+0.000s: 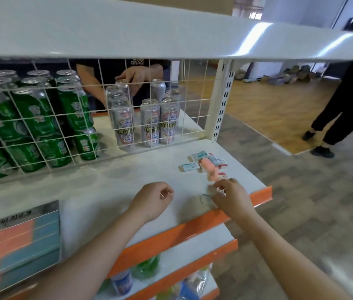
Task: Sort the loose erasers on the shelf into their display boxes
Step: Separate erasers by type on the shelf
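Right of middle, my right hand [228,197] pinches small eraser, blurry. Left hand [154,197] curled, holds nothing. Loose erasers [203,162] just above on shelf [128,185]. Display box [19,239] lower left. I think next: carry eraser over there.

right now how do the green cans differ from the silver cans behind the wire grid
The green cans fill the left side in a large, tightly packed group; the silver cans are fewer, standing toward the right. The green cans have green bodies with pale markings; the silver cans carry a red-edged label. Another person's hand touches a silver can at the back, none of the green. Both have silver tops.
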The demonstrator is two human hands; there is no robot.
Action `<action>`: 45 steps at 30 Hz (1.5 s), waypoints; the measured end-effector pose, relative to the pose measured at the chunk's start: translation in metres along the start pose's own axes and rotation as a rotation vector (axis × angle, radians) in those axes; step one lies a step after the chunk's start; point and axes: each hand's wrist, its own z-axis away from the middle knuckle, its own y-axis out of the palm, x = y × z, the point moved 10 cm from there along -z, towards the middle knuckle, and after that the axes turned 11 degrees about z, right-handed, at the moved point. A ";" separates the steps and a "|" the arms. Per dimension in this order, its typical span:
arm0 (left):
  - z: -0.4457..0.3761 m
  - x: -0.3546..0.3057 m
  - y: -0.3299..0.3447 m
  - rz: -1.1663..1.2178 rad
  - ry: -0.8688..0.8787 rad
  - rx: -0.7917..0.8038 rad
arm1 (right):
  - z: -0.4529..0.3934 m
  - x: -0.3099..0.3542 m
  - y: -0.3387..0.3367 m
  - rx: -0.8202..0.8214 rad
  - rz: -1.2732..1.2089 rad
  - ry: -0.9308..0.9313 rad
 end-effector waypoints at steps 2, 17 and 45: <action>-0.005 -0.003 0.007 0.004 0.003 0.013 | -0.003 -0.012 -0.002 -0.015 -0.006 0.029; -0.065 -0.038 0.083 -0.060 -0.135 0.146 | -0.020 -0.063 -0.007 0.007 -0.089 0.069; -0.059 0.005 0.041 0.176 -0.303 -0.039 | -0.024 -0.018 0.015 0.297 0.015 -0.174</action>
